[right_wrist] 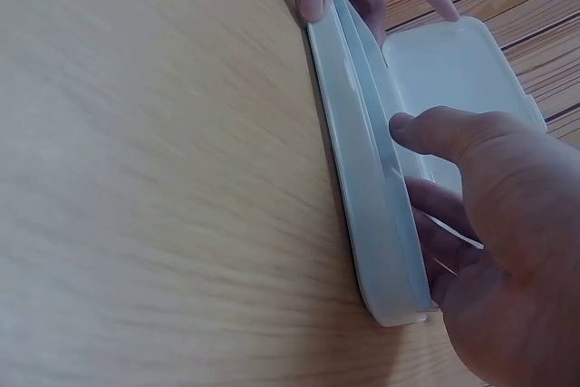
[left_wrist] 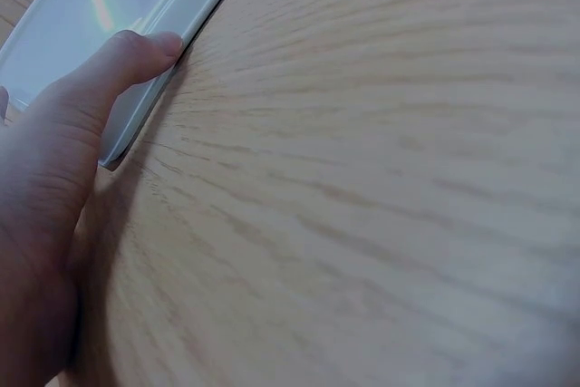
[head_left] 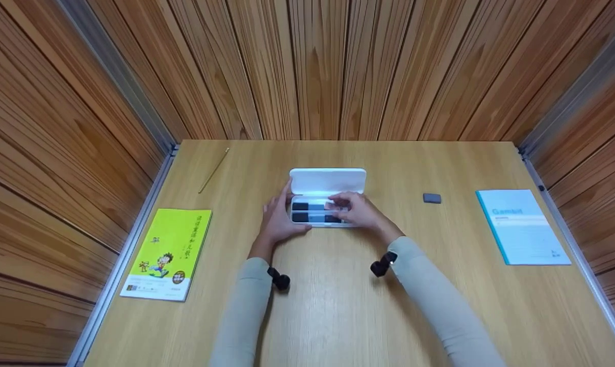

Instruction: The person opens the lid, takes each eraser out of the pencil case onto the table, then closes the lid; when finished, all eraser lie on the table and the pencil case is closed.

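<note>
A white pencil case [head_left: 317,226] lies on the table with its lid [head_left: 328,181] raised at the back. Dark rectangular blocks [head_left: 301,217] show in its two long compartments. My left hand [head_left: 281,216] grips the case's left end; its thumb [left_wrist: 136,56] presses the front wall and its other fingers reach round toward the back. Over the right half of the case, my right hand [head_left: 357,209] dips its bent fingers inside, with the thumb [right_wrist: 426,129] at the compartment's front edge. Whatever lies between those right fingertips is hidden, so I cannot tell if they hold anything.
Right of the case lies a small grey eraser [head_left: 432,198], then a pale blue notebook [head_left: 524,227]. A yellow-green book [head_left: 167,255] is on the left, and a thin gold-coloured stick [head_left: 213,171] lies behind it. Wooden panels [head_left: 317,71] enclose the table's back and sides.
</note>
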`<state>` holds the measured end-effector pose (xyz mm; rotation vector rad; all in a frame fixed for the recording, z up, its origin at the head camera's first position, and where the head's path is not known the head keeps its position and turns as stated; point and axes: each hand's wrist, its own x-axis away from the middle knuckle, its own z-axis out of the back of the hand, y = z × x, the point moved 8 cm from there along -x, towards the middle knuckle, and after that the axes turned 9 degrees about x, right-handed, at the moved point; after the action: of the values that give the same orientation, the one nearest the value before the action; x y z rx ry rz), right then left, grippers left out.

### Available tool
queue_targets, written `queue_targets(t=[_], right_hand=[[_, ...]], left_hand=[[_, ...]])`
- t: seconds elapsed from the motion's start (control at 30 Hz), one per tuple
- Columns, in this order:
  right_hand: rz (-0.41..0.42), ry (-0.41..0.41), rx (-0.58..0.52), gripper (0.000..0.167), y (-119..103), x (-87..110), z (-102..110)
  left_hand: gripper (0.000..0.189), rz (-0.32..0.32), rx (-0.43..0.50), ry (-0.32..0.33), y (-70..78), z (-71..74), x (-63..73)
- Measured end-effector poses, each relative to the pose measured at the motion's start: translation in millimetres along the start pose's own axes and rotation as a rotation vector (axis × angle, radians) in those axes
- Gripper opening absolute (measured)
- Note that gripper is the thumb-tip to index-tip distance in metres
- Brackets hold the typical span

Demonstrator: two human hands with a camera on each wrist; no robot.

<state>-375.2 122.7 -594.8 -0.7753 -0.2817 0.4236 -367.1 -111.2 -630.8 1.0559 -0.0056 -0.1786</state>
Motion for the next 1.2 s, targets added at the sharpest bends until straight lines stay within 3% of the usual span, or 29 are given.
queue_targets(t=[0.47,0.8,1.2], right_hand=[[-0.052,-0.033,0.001,0.052,0,-3.9,-14],[-0.056,-0.006,0.021,0.051,-1,-2.5,-12],[-0.017,0.074,-0.019,0.031,-2,-4.2,-8]], left_hand=[[0.14,0.005,-0.021,0.005,-0.2,-1.7,2.0],[0.14,0.005,-0.024,0.005,1.2,-0.7,1.1],[0.141,0.025,-0.016,0.01,0.0,0.3,-0.2]])
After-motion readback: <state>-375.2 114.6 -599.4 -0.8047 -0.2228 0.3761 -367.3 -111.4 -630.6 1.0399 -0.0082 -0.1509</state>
